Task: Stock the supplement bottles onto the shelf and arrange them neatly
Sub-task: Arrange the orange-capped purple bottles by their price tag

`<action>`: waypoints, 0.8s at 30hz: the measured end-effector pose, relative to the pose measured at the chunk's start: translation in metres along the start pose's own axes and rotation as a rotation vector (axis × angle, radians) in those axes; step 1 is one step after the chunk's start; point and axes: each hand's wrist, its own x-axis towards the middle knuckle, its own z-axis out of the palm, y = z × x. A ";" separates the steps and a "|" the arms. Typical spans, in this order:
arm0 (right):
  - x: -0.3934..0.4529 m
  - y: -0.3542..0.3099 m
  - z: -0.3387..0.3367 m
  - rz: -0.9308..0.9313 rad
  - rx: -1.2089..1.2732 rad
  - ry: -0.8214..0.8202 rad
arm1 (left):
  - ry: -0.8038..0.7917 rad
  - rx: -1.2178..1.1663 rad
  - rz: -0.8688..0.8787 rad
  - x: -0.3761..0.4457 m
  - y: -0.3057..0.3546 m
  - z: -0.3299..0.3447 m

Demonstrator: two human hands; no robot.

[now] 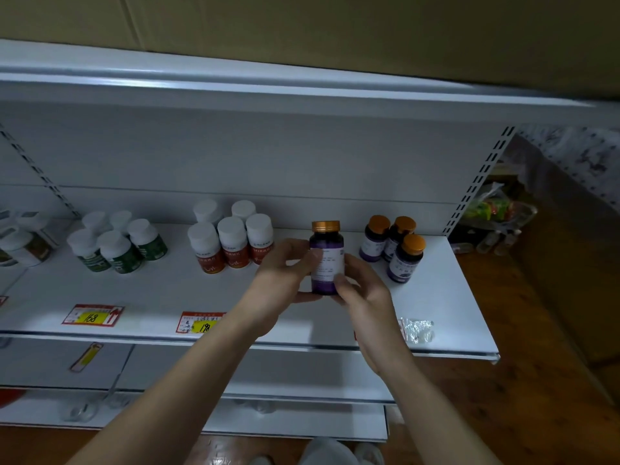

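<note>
**Purple bottle to be set beside its group**

Above the shelf, the bottle is held upright by both the left hand and the right hand. It should be lowered level at three o'clock, seemingly label forward, near the three matching bottles.

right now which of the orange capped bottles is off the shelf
The purple bottle held upright in both hands, left hand and right hand. The other three stand together on the shelf.

One head-worn view, looking forward and down from close range at the white shelf, forearms reaching in from the bottom edge.
</note>
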 end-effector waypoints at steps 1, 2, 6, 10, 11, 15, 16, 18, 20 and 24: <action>-0.001 -0.001 0.000 -0.014 -0.044 0.030 | -0.009 0.014 -0.001 0.000 0.000 -0.001; -0.001 -0.002 0.001 -0.030 -0.067 0.056 | -0.020 0.025 -0.008 0.000 0.001 -0.001; -0.003 -0.005 0.006 -0.084 -0.110 0.108 | -0.038 0.061 -0.028 0.002 0.002 -0.001; -0.002 -0.006 0.007 -0.085 -0.151 0.098 | -0.029 0.070 -0.026 0.005 0.003 -0.005; -0.001 -0.006 0.006 -0.085 -0.152 0.106 | -0.036 0.057 -0.029 0.006 0.003 -0.006; 0.008 -0.008 -0.003 0.010 -0.051 0.127 | -0.074 -0.040 -0.051 0.004 0.005 -0.010; 0.009 -0.009 -0.005 0.048 -0.011 0.095 | -0.079 -0.049 -0.055 0.003 0.006 -0.010; 0.010 -0.010 -0.007 0.095 0.044 0.012 | -0.085 -0.043 -0.055 0.002 0.005 -0.009; 0.010 -0.012 -0.008 0.096 0.060 -0.043 | -0.098 -0.025 -0.053 0.000 0.005 -0.007; 0.009 -0.015 -0.010 0.067 0.049 -0.047 | -0.148 0.020 -0.038 -0.002 0.008 -0.004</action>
